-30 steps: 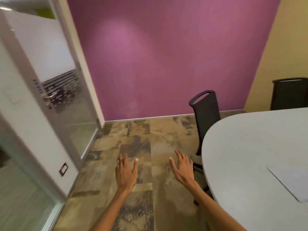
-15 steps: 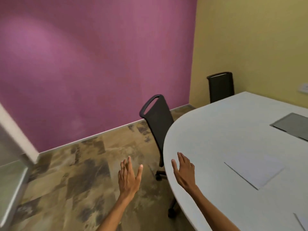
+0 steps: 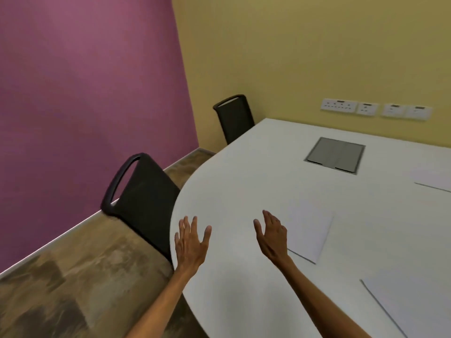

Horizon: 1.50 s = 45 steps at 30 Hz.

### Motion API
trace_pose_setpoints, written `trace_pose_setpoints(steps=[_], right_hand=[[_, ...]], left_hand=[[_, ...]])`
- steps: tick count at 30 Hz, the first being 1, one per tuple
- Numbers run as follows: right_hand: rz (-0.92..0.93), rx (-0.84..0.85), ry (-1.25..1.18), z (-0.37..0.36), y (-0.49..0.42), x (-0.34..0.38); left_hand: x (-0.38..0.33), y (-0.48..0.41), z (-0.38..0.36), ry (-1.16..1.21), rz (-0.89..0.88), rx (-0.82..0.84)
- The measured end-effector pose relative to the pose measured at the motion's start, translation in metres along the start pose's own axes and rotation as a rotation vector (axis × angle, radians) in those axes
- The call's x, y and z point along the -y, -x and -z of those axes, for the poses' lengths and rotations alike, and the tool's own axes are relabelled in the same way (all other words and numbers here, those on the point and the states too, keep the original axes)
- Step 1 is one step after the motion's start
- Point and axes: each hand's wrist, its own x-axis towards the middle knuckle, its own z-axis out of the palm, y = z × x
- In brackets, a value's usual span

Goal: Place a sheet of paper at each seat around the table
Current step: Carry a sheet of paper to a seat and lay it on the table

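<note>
A white oval table [image 3: 244, 181] fills the right half of the view. Three white sheets lie on it: one sheet [image 3: 310, 230] just right of my right hand, a second sheet [image 3: 410, 303] at the lower right, a third sheet [image 3: 434, 179] at the right edge. My left hand [image 3: 191, 242] hovers over the table's rounded end, fingers spread, holding nothing. Beside it, my right hand [image 3: 271, 235] is also open and empty, above the bare tabletop. A black chair [image 3: 144, 203] is tucked in at the table's end, another black chair [image 3: 234, 118] at the far side.
A grey cable hatch [image 3: 335, 155] is set into the tabletop. Wall sockets [image 3: 375, 109] line the yellow wall. The purple wall stands to the left, with mottled brown floor [image 3: 73, 276] between it and the table.
My view has swung right from the door and floor toward the table. Both hands, still open and empty, are now over the tabletop, and more sheets have come into sight.
</note>
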Motion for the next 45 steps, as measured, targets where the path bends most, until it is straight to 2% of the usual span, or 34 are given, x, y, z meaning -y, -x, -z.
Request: trace_pose_setpoints(steps=[15,20,26,31,37,45], right_hand=[[-0.428,-0.279,0.153,0.046,-0.069,-0.109],[-0.558,-0.357,0.172,0.040,-0.077,-0.129],[-0.671,-0.354,0.205,0.031,-0.076,-0.143],[-0.724,-0.332,0.153,0.017,-0.084,-0.165],[-0.823,-0.223,0.107,0.001,-0.103,-0.196],[-1.015,-0.100,0.135,-0.027,-0.124,-0.225]], left_hand=[[-0.129,-0.129,-0.124,0.061,-0.360,0.335],[-0.145,-0.157,-0.162,0.019,-0.447,0.431],[-0.151,-0.175,-0.199,-0.125,-0.511,0.514],[-0.152,-0.181,-0.231,-0.071,-0.476,0.572],[-0.156,-0.185,-0.263,0.008,-0.356,0.668],[-0.172,-0.189,-0.306,-0.099,-0.265,0.749]])
